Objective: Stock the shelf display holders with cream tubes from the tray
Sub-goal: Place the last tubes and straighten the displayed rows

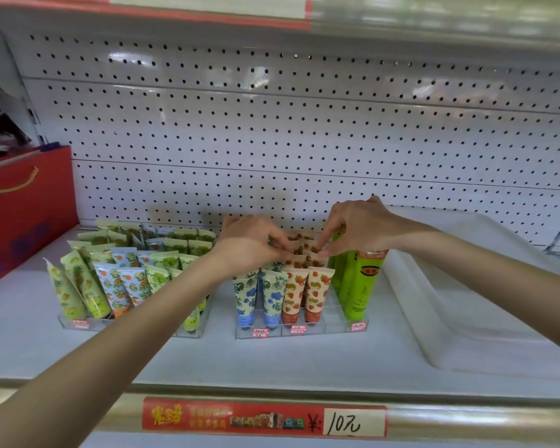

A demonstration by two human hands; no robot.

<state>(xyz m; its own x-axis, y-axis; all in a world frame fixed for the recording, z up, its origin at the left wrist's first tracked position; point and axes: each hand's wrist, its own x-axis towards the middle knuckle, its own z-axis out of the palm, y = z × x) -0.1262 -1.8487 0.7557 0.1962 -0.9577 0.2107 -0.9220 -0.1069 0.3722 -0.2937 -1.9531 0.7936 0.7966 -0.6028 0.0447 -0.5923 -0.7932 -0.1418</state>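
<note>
The red price label (pixel 264 418) sits on the shelf rail, lower centre. Mid-frame, the left hand (pixel 249 244) and right hand (pixel 359 229) each pinch, fingers narrow, the crimped tops of strawberry-print cream tubes (pixel 304 253) standing in the rear rows of the right clear holder (pixel 301 333). The white tray (pixel 450 318) lies just right of it.

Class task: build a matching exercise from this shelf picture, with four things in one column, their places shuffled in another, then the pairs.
Things:
1 red bag
2 white tray
3 green bottle
4 rear strawberry tubes

Places:
A far right
B pinched by left hand and right hand
C far left
D right end of right-hand holder

Pairs: 1-C; 2-A; 3-D; 4-B
</note>
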